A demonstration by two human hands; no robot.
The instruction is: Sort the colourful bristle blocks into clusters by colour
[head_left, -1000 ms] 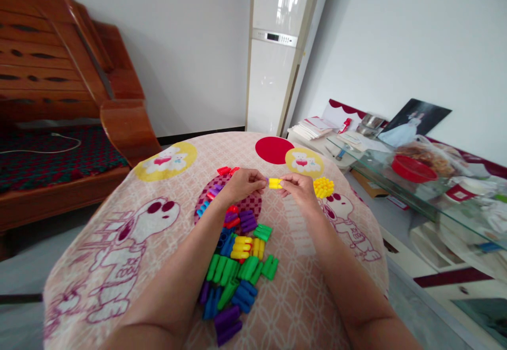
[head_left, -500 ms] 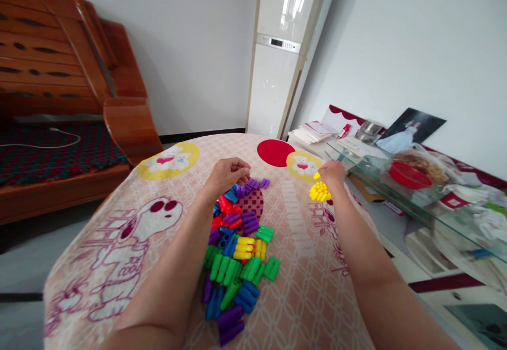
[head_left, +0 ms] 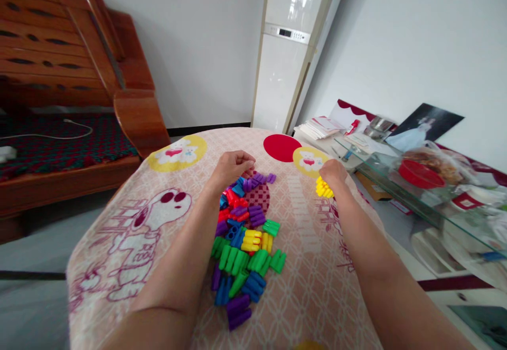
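Observation:
My left hand hovers at the far end of a heap of plastic building blocks, with its fingers curled inward. Purple blocks lie right beside its fingertips; anything inside the curl is hidden. My right hand is closed at a small cluster of yellow blocks, on the right of the table. Its fingertips are mostly covered by the back of the hand, at the top of the cluster. Between my forearms lie red blocks, green blocks, blue blocks and a few more yellow blocks.
A patterned cloth covers the round table. Close on the right stands a glass-topped cabinet with a red bowl, papers and a photo. A wooden bench stands at the left, a tall white air conditioner behind.
My right hand has lowered the yellow block from above onto the yellow cluster, and that block no longer shows separately. My left hand stays by the purple blocks. The whole view has shifted slightly.

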